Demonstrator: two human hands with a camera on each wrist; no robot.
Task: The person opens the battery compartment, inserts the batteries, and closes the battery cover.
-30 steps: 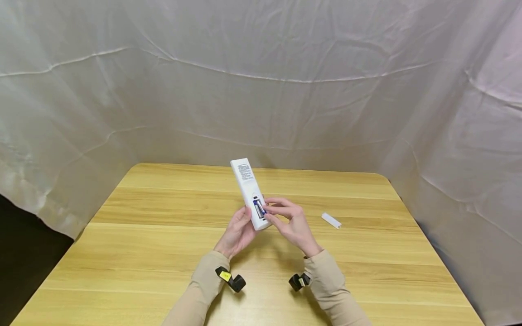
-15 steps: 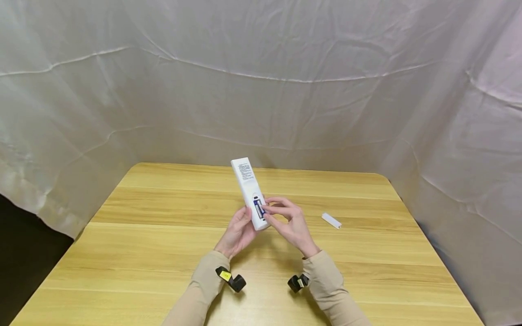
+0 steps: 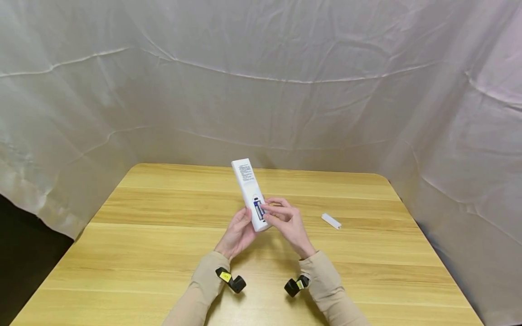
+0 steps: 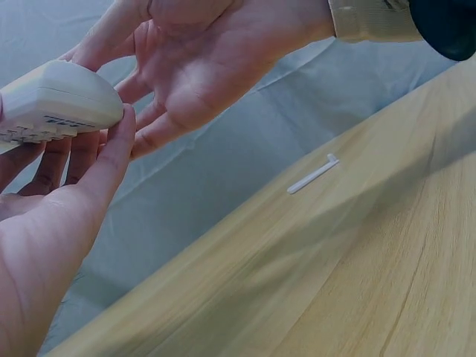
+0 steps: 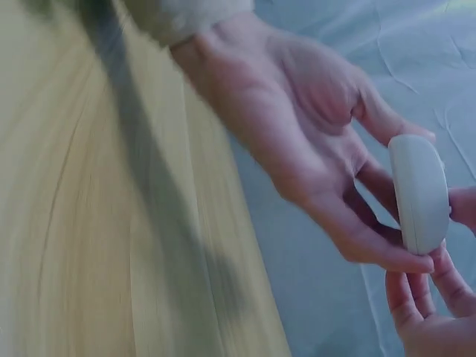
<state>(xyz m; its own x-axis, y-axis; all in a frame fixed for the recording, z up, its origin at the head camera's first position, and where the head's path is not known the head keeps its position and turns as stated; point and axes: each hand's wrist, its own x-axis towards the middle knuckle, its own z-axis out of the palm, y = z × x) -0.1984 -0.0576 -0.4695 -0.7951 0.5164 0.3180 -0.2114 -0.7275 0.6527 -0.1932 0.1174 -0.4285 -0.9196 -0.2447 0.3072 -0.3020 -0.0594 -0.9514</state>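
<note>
A white remote control (image 3: 248,188) is held up tilted above the table, its printed back facing the head camera. My left hand (image 3: 238,232) grips its lower end, thumb on the near edge and fingers underneath. In its uncovered battery compartment lie blue-and-silver batteries (image 3: 258,209). My right hand (image 3: 290,224) has its thumb and index fingertips at the right-hand battery, pinching it at the slot. Both wrist views show the remote's rounded end (image 5: 419,195) between the hands; the compartment is hidden there. The white battery cover (image 3: 331,220) lies apart on the table, right of my right hand.
The wooden table (image 3: 142,253) has rounded far corners. Pale grey cloth (image 3: 261,108) hangs behind it and on both sides. Black wrist cameras (image 3: 236,284) sit on both sleeves, low over the table.
The right-hand battery, tilted up out of the slot before, now lies lower in the compartment. My right hand and wrist have shifted slightly left; my left hand holds still.
</note>
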